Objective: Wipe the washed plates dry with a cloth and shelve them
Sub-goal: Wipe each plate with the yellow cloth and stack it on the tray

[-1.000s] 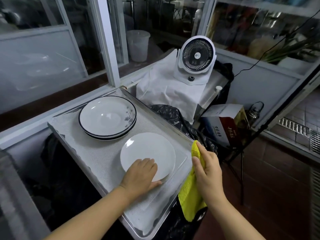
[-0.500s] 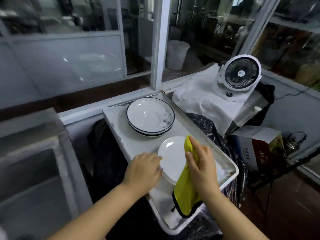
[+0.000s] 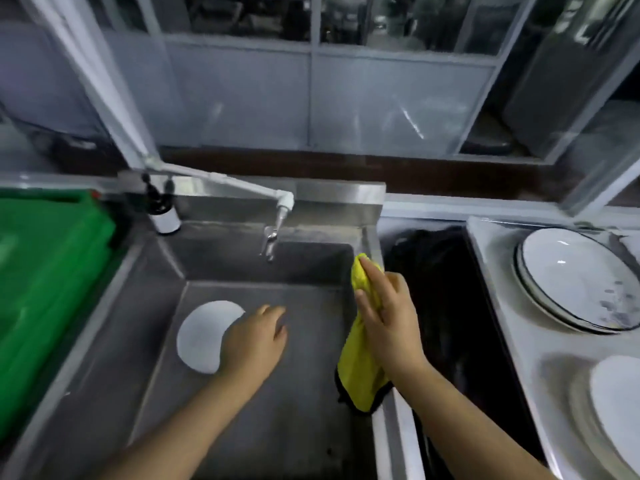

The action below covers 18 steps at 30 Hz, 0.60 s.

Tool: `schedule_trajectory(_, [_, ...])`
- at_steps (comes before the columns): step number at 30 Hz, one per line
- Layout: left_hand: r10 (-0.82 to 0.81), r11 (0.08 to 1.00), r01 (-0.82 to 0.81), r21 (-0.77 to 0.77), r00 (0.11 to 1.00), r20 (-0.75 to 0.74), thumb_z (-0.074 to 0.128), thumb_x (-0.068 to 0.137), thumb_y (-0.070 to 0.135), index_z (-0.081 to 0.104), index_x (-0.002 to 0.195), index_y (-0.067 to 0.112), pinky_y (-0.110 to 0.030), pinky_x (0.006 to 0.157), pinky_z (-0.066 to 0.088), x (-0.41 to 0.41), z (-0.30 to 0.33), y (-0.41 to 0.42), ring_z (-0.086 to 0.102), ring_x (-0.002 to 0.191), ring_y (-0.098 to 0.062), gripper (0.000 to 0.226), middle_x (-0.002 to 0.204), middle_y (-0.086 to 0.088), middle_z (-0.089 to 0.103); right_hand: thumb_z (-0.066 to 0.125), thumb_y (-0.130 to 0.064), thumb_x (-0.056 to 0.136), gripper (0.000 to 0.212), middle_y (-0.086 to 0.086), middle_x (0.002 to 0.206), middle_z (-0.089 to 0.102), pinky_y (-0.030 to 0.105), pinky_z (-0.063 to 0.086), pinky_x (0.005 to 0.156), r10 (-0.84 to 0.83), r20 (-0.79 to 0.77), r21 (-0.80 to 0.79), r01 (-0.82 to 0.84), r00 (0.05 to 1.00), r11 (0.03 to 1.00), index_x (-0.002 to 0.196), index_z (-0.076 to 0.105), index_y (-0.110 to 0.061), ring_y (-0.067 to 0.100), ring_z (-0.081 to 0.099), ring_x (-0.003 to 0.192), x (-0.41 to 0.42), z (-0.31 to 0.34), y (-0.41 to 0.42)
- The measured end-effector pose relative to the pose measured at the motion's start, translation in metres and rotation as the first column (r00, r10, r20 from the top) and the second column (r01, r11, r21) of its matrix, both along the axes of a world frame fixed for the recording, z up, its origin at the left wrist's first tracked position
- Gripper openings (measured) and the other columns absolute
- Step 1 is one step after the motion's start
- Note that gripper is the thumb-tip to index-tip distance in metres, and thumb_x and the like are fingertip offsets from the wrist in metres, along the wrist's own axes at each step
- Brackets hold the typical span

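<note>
Left hand point(image 3: 254, 341) hovers over the steel sink point(image 3: 104, 327), fingers loose, gripping nothing, just beside a white plate point(image 3: 202, 337) lying flat on the sink floor. Right hand point(image 3: 388, 317) grasps the yellow cloth point(image 3: 358, 372) at the sink's right edge. Rimmed plates point(image 3: 571, 282) sit stacked on the tray point(image 3: 502, 306) at right. The bottle point(image 3: 162, 211) label by the tap point(image 3: 277, 216) is too blurred to read.

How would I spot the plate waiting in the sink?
Find the steel sink under the tap. On its floor, left of the left hand, lies a plain white plate. Unlike the plates on the right tray, it sits alone in the basin.
</note>
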State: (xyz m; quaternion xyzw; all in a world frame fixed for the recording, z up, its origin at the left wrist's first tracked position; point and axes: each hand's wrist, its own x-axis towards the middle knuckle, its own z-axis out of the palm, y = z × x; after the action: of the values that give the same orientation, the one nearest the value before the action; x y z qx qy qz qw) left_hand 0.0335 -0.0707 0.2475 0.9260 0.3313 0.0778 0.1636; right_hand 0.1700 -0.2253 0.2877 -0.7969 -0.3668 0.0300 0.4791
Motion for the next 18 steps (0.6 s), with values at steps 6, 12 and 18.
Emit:
schedule_trajectory(6, [0.262, 0.908, -0.306, -0.285, 0.948, -0.182, 0.054, 0.092, 0.032, 0.057, 0.127, 0.018, -0.031, 0.088, 0.047, -0.074, -0.105, 0.116, 0.058, 0.113, -0.021, 0.038, 0.127, 0.0, 0.061, 0.051, -0.031, 0.097, 0.046, -0.01, 0.11, 0.043, 0.012, 0.039, 0.078, 0.084, -0.105, -0.168, -0.101, 0.991, 0.981, 0.14, 0.039, -0.044, 0.002, 0.051, 0.094, -0.045, -0.071, 0.109])
schedule_trajectory(12, [0.416, 0.74, -0.532, -0.411, 0.843, -0.343, 0.054, 0.093, 0.023, 0.053, 0.128, 0.007, -0.037, 0.091, 0.047, -0.099, -0.196, 0.191, 0.056, 0.114, -0.033, 0.038, 0.127, -0.013, 0.059, 0.052, -0.028, 0.097, 0.047, -0.011, 0.109, 0.041, 0.025, 0.042, 0.079, 0.059, -0.138, -0.345, -0.104, 0.989, 0.933, 0.142, 0.041, -0.035, 0.009, 0.051, 0.094, -0.063, -0.146, 0.171])
schedule_trajectory(18, [0.593, 0.503, -0.684, -0.528, 0.718, -0.364, 0.064, 0.087, 0.02, 0.062, 0.11, -0.004, -0.041, 0.074, 0.051, -0.105, -0.259, 0.227, 0.061, 0.096, -0.039, 0.033, 0.108, -0.022, 0.064, 0.052, -0.029, 0.097, 0.047, -0.013, 0.11, 0.04, 0.019, 0.035, 0.078, 0.025, -0.179, -0.449, -0.104, 0.984, 0.888, 0.142, 0.041, -0.035, 0.006, 0.047, 0.095, -0.066, -0.196, 0.203])
